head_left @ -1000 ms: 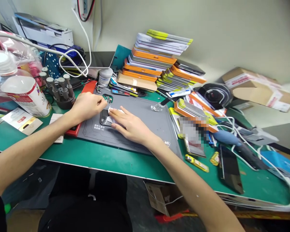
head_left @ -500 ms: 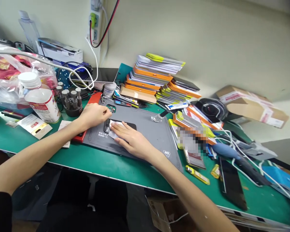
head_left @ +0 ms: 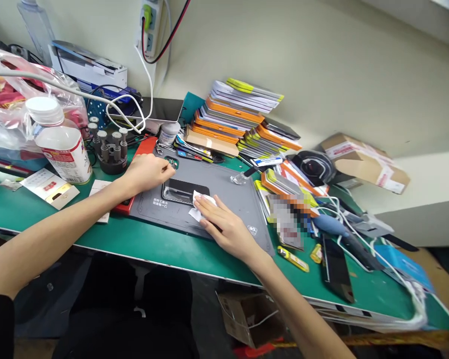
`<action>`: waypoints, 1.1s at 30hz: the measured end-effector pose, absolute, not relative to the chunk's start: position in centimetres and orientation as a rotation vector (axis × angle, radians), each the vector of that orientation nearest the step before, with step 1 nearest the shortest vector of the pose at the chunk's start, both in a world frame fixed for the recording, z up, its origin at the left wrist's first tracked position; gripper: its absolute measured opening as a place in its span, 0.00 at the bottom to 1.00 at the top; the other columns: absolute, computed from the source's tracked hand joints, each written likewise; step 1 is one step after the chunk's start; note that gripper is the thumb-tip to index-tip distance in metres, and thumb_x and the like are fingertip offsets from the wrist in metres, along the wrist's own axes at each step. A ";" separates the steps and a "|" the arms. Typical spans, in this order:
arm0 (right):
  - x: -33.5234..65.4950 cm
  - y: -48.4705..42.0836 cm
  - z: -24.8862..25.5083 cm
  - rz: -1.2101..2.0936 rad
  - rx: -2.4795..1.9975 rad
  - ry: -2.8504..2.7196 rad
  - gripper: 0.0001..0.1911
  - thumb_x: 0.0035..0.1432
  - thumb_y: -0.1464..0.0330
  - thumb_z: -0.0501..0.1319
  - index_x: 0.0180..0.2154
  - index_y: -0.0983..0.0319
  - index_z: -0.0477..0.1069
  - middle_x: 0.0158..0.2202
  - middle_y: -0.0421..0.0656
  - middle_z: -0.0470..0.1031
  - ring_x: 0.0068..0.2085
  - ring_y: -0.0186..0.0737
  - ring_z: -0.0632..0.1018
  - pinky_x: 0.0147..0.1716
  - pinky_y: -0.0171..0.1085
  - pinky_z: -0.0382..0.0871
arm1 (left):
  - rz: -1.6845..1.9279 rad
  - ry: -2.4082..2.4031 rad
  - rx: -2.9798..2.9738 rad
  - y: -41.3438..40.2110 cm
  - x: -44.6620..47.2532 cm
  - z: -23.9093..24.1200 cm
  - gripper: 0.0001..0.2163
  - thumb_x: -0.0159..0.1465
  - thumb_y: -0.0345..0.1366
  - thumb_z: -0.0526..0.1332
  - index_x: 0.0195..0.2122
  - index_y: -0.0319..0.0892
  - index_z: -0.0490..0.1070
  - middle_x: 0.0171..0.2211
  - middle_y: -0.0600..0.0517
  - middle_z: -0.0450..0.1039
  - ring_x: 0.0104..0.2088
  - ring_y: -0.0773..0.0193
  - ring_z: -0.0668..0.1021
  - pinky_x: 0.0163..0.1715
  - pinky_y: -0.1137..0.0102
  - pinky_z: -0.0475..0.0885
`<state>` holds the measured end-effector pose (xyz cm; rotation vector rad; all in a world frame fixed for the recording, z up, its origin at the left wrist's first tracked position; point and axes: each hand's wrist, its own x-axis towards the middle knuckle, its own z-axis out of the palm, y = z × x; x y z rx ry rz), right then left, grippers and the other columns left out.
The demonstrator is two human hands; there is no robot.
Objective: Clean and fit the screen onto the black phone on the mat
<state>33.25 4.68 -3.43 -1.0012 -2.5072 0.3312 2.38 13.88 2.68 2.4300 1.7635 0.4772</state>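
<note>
A black phone lies flat on the grey work mat, with light glancing off its dark glass. My right hand presses a white tissue at the phone's right end, fingers together and stretched over it. Just beyond the phone's left end, my left hand is closed with its fingers curled in. Whatever it may hold is hidden. Small parts lie in a recess of the mat beside its knuckles. A red object shows under my left forearm.
Stacked orange, yellow and grey boxes stand at the back. A small glass bottle sits on the mat's far right. To the left are a screwdriver stand and a plastic jar. Cables, a dark phone and a yellow tube lie right.
My right hand has slid the tissue rightward along the phone, baring most of its dark glass. The left hand stays closed in nearly the same place. The view has shifted slightly.
</note>
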 end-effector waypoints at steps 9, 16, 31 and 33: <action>28.7 6.2 -2.3 0.326 -0.878 -2.647 0.32 0.85 0.56 0.55 0.82 0.59 0.62 0.81 0.50 0.62 0.81 0.53 0.65 0.84 0.65 0.52 | 0.457 1.761 2.465 13.9 2.0 2.9 0.21 0.74 0.44 0.54 0.37 0.45 0.88 0.38 0.41 0.90 0.42 0.45 0.88 0.40 0.60 0.69; 25.7 8.5 -1.7 0.372 -0.867 -2.666 0.29 0.87 0.59 0.49 0.80 0.56 0.68 0.78 0.45 0.68 0.80 0.48 0.68 0.85 0.63 0.50 | 0.450 1.771 2.488 14.0 1.9 3.2 0.20 0.73 0.43 0.56 0.36 0.48 0.88 0.38 0.44 0.90 0.42 0.47 0.89 0.37 0.61 0.68; 25.4 8.4 -0.9 0.269 -0.850 -2.670 0.32 0.85 0.54 0.55 0.78 0.63 0.71 0.78 0.53 0.67 0.79 0.55 0.71 0.84 0.64 0.55 | 0.437 1.794 2.444 13.8 2.3 3.2 0.21 0.75 0.43 0.55 0.38 0.45 0.89 0.41 0.42 0.90 0.43 0.47 0.88 0.38 0.60 0.67; 25.8 7.5 -0.9 0.265 -0.825 -2.684 0.32 0.85 0.53 0.56 0.78 0.63 0.69 0.78 0.52 0.66 0.79 0.54 0.70 0.84 0.63 0.57 | 0.433 1.801 2.438 13.8 2.4 3.0 0.21 0.75 0.43 0.55 0.37 0.45 0.89 0.40 0.42 0.90 0.42 0.46 0.88 0.39 0.60 0.68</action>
